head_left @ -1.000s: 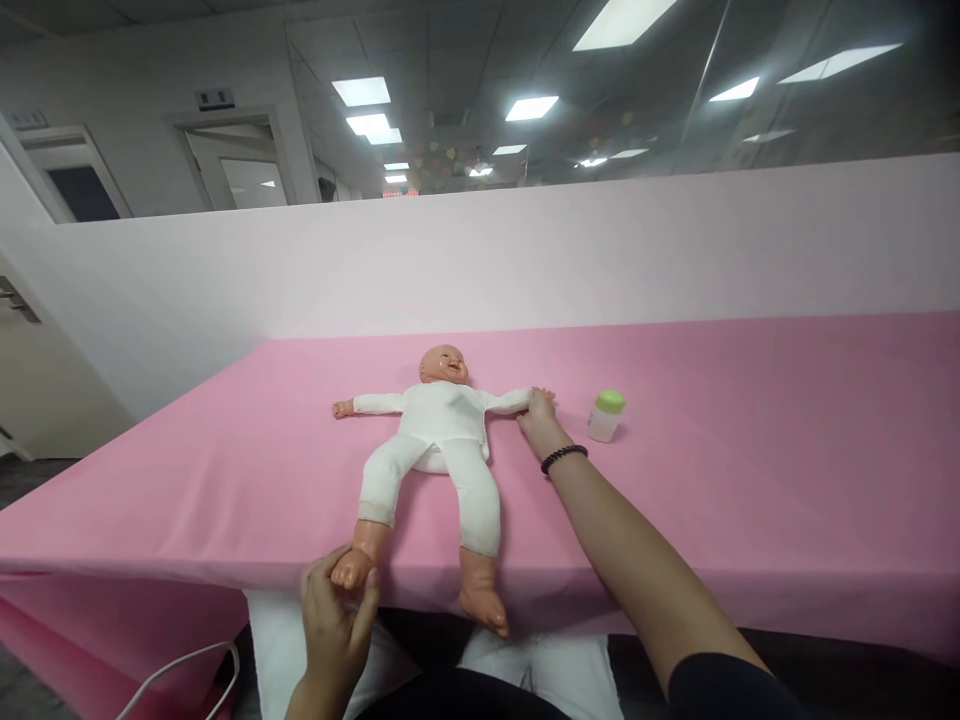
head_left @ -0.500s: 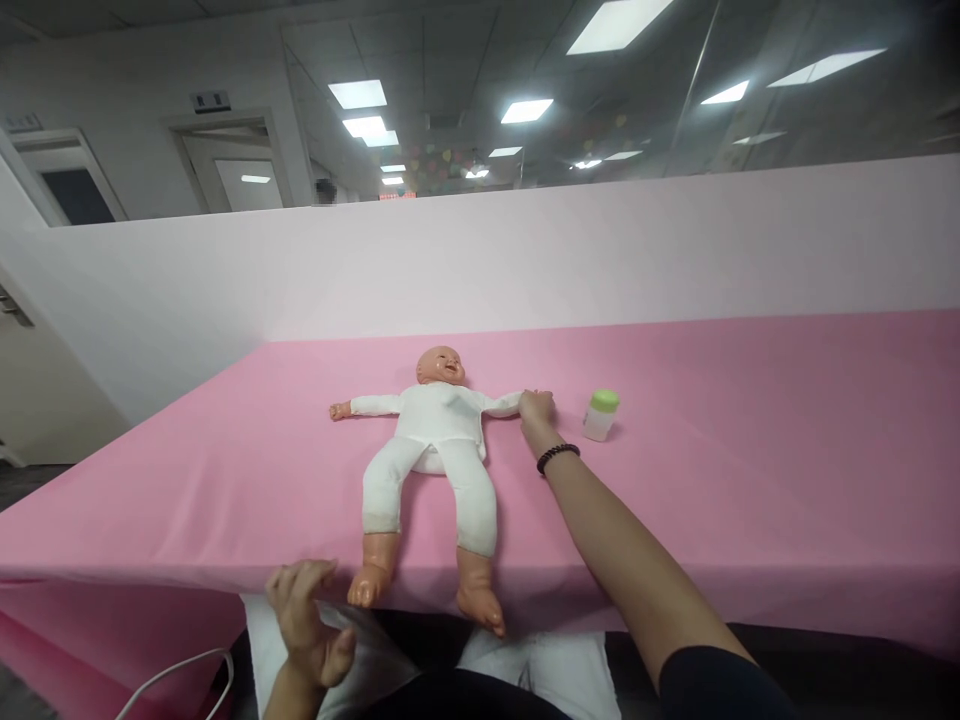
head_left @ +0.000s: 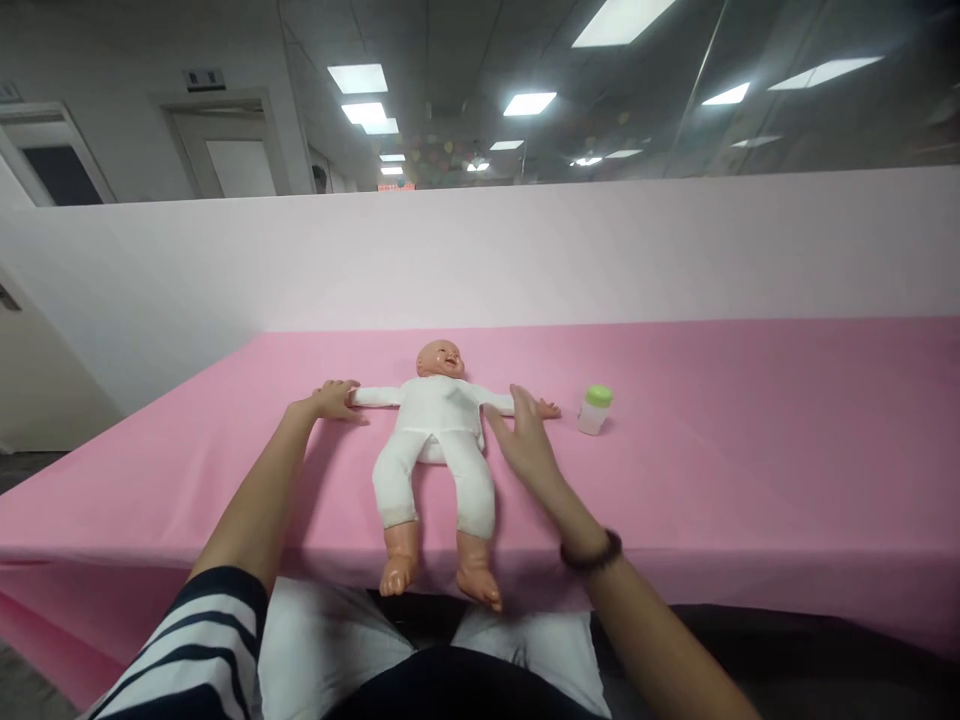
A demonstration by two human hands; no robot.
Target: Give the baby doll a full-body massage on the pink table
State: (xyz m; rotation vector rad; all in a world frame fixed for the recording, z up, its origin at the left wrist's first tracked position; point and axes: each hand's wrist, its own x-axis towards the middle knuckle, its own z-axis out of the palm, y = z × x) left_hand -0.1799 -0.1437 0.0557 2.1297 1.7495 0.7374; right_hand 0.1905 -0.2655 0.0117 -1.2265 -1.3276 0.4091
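Observation:
A baby doll [head_left: 439,410] in a white top and trousers lies on its back on a pink cloth, arms spread and bare feet towards me. My left hand [head_left: 335,400] is closed over the doll's hand on the left side, hiding it, with one finger out along the cloth. My right hand [head_left: 525,440] is open, thumb and fingers apart, at the doll's other forearm; that doll hand shows beyond my fingers. Whether my right fingers touch the sleeve is unclear. To the right stands a small clear jar [head_left: 595,410] with a green lid.
The pink cloth [head_left: 750,450] covers a wide table and hangs over its front edge, close to my legs. Behind the table runs a white low wall [head_left: 600,250] with glass above it. A door [head_left: 45,370] is at the far left.
My left hand has come up from below the table edge to the doll's hand. My right hand has let go of the other doll hand and drawn back, opening. The doll's left-side leg has shifted inward.

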